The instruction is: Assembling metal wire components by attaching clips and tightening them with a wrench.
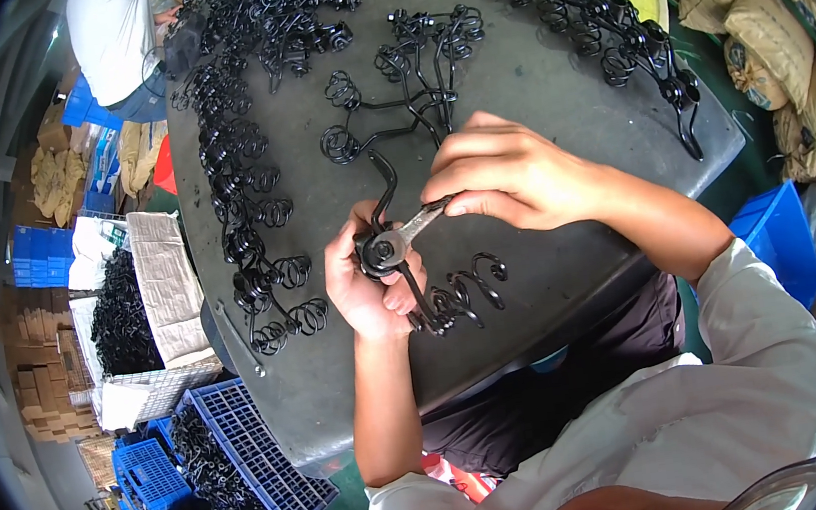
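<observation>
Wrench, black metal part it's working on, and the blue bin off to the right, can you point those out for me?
Wrench [418, 224]: head view, on the middle of its shank.
Black metal part [378, 253]: head view, on its round hub.
Blue bin [785, 240]: head view, on its side wall.

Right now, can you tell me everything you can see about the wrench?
The wrench is a dull grey tool that looks like metal, with a slim handle and a wider head. It slants above the dark table. The right hand pinches the handle's far end, hiding it. The head sits at a round part of the black metal piece in the left hand.
</observation>
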### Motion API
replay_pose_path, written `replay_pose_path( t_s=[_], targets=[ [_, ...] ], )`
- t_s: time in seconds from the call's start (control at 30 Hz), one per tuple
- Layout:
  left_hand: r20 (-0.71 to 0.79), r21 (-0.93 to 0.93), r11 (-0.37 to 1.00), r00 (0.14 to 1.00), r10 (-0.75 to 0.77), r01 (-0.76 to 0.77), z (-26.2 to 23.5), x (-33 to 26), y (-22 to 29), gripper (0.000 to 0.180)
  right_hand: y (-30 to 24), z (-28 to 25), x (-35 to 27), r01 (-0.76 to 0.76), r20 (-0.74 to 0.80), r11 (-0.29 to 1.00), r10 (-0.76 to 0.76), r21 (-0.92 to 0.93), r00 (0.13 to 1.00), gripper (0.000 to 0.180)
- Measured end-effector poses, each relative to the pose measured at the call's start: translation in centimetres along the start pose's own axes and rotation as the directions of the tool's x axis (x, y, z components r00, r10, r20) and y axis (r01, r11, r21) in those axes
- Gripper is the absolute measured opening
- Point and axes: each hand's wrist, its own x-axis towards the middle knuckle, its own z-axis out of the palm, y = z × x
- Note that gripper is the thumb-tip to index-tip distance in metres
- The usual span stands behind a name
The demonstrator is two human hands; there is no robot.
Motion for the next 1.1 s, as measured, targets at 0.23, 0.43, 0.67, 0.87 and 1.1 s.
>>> replay_pose_path(
  t_s=[0.23,0.43,0.67,0.87,1.1],
  targets=[
    [0.05,-0.116,0.984,0.991,-0.127,0.132,-1.0,0.0,1.7,0.041,0.1,-3.3,0.5,0.043,-0.227,0.999,-0.038,0.015,0.973,0.02],
    [-0.048,0.066,0.992,0.992,0.114,-0.111,-0.3,-0.4,1.6,0.035,2.9,-5.2,0.4,-0.204,-0.157,0.891,0.152,-0.406,0.976,0.016],
    [-0.004,-0.021,0.996,0.997,-0.082,0.082,-0.2,0.0,0.6,0.033,1.2,-1.6,0.4,0.046,-0.006,0.999,-0.046,0.029,0.999,0.02],
    [0.012,-0.085,0.984,0.987,-0.158,0.158,0.0,0.4,0.0,0.031,1.1,-1.5,0.3,0.04,0.007,0.998,-0.04,-0.043,0.999,0.02],
    [0.07,-0.087,0.955,0.958,-0.277,0.282,0.0,0.3,0.2,0.032,0.9,-1.6,0.5,0.06,0.022,0.998,-0.061,0.031,0.998,0.02]
  ],
)
